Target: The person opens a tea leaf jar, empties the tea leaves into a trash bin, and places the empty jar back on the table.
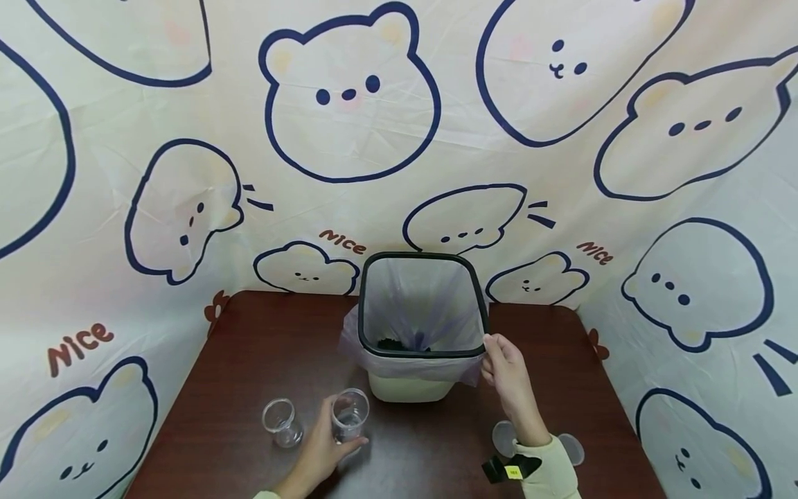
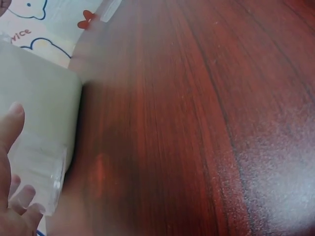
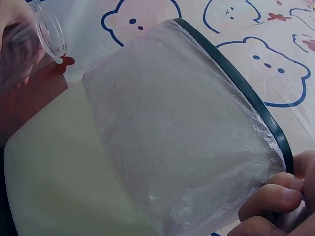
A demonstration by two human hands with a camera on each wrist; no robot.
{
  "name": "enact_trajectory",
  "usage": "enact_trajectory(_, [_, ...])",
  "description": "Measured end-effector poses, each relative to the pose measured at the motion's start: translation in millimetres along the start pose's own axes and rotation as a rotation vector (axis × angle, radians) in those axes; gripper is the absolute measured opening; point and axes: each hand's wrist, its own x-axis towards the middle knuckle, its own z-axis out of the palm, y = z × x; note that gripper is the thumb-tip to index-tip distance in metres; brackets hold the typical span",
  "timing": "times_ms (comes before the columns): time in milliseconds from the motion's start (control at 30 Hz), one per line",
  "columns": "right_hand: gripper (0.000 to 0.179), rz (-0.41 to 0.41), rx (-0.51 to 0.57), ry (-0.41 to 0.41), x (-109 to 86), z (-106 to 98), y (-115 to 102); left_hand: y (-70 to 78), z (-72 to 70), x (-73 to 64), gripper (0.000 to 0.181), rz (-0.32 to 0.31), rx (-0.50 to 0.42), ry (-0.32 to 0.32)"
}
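Observation:
A trash can with a pale green body (image 1: 411,389), a dark green rim (image 1: 424,354) and a translucent purple liner bag (image 3: 133,108) folded over its edge stands at the middle back of the table. My right hand (image 1: 508,374) pinches the rim's near right corner, fingers curled against the bag. To the left of the can, my left hand (image 1: 321,447) grips a clear jar (image 1: 350,416) without a lid, thumb on one side and fingers on the other. Another clear open jar (image 1: 283,424) stands left of that hand. Some dark stuff (image 1: 391,344) lies inside the can.
Two clear round lids (image 1: 503,438) lie on the brown table (image 1: 249,360) by the right forearm, partly covered by it. A black wrist strap with a yellow label (image 1: 513,473) is at the right sleeve. A cartoon-printed cloth (image 1: 349,152) hangs behind and at both sides.

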Motion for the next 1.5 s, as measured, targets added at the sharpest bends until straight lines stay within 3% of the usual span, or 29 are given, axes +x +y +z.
enact_trajectory(467, [0.032, 0.013, 0.001, 0.005, 0.1, 0, 0, -9.9, 6.8, -2.3, 0.084, -0.042, 0.035, -0.049])
enact_trajectory(733, [0.034, -0.002, -0.007, 0.002, 0.1, -2, 0, -16.1, 12.7, -2.9, 0.085, -0.042, 0.023, -0.033])
enact_trajectory(1100, [0.034, 0.001, 0.005, -0.001, 0.8, -1, 1, -22.9, 16.6, -8.5, 0.087, -0.101, 0.044, -0.057])
enact_trajectory(1500, [0.033, 0.003, 0.01, 0.005, 1.0, 0, 2, -26.2, 19.5, -9.9, 0.089, -0.071, 0.044, -0.007])
